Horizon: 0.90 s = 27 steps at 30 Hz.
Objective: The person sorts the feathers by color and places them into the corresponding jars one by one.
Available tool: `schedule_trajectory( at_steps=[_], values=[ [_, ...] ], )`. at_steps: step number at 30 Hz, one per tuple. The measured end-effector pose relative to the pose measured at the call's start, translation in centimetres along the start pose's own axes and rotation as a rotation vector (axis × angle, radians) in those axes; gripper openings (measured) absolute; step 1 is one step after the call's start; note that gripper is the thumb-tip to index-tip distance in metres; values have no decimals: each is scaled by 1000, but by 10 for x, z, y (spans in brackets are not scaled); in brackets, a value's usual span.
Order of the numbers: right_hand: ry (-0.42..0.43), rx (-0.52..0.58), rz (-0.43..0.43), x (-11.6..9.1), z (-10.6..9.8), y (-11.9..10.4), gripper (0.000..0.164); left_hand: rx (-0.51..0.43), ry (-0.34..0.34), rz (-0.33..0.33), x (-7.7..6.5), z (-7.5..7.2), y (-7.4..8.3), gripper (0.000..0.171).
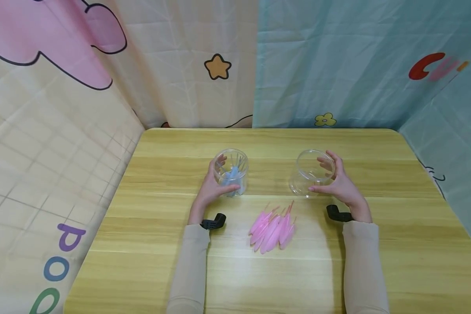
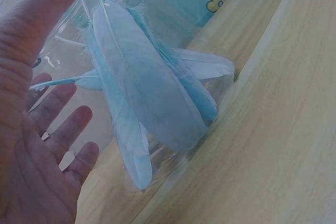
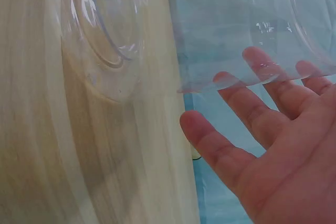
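My left hand (image 1: 217, 181) grips a transparent plastic jar (image 1: 243, 162) from its left side, thumb in front and fingers behind. Inside the jar, light-blue feathers (image 2: 147, 77) stand with their quills up and fan out against the wall. On the right, my right hand (image 1: 339, 185) holds a second transparent jar (image 1: 300, 176), its thumb on the near side and fingers round the back. Nothing shows inside this jar. In the right wrist view its fingertips (image 3: 197, 124) lie along the jar's edge, with the thumb out of view.
Several pink feathers (image 1: 272, 231) lie fanned on the wooden table (image 1: 141, 261) between the forearms, quills pointing away. Black wrist cameras (image 1: 216, 221) sit on both wrists. Patterned curtains (image 1: 188, 65) hang behind the table and along both sides.
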State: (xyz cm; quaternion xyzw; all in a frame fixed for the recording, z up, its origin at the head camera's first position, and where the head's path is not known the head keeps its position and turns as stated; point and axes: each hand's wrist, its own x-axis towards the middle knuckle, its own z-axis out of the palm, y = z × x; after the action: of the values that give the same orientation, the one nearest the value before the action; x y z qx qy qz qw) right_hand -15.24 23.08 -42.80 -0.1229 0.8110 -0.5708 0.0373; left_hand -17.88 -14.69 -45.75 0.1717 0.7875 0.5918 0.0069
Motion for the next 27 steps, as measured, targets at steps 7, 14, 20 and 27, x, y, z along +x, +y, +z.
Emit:
schedule_trajectory(
  at_steps=[7,14,20,27],
  values=[
    [6,-19,5,8,-1,28,111,-11,-5,3,0,-1,0,104],
    [27,-9,13,10,1,38,105,-18,5,-17,5,1,-21,107],
    [40,-19,35,9,1,38,101,-26,26,-5,8,2,-34,111],
    [16,-29,66,7,3,27,100,-144,59,33,1,-2,-11,126]
  ],
)
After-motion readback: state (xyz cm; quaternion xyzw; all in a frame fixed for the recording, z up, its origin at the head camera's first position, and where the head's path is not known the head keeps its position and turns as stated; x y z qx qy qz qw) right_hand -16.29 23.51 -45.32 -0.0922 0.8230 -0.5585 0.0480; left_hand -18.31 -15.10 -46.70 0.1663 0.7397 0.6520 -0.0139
